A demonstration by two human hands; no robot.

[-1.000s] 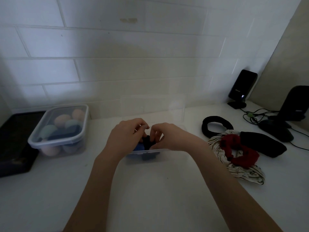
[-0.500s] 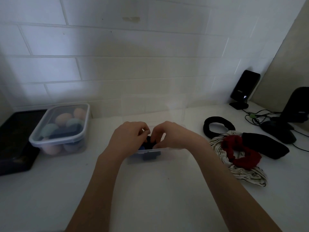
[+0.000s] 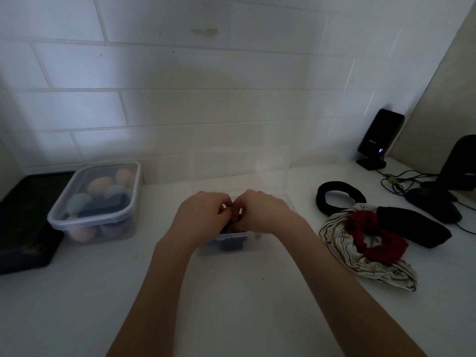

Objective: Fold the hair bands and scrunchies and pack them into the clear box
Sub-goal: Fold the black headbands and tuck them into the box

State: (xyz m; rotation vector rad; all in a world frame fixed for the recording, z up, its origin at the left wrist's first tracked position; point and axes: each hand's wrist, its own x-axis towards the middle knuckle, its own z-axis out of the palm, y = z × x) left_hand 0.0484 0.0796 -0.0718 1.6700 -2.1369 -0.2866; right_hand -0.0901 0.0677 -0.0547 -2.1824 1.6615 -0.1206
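Head view, dim light: both bare hands meet over a shallow clear box (image 3: 255, 237) of thin, see-through plastic on a white counter (image 3: 231, 305). Its tall transparent lid (image 3: 239, 166) stands upright behind, leaning at a white tiled wall (image 3: 206, 99). The left hand (image 3: 199, 219) and right hand (image 3: 266, 215) curl inward, fingertips pinched together on a small dark band (image 3: 235, 224) held just above the box; how tightly they grip cannot be told, since the fingers hide most of it. Dark and blue soft pieces (image 3: 229, 244) already lie inside the box, blurred through its front wall.

To the right, well apart from the box, four fabric pieces lie unpacked: one black looped hair band (image 3: 340, 200), one flat black folded band (image 3: 414, 226), one crinkly red scrunchie (image 3: 376, 238) and one striped cream cloth band (image 3: 365, 269) crumpled beneath it.

To the left stands one lidded rectangular tub (image 3: 94, 199) holding rounded pastel sponges, beside a flat black tray (image 3: 23, 220). At far right, a black speaker (image 3: 380, 136), cables (image 3: 396, 181) and a dark stand (image 3: 448, 186).
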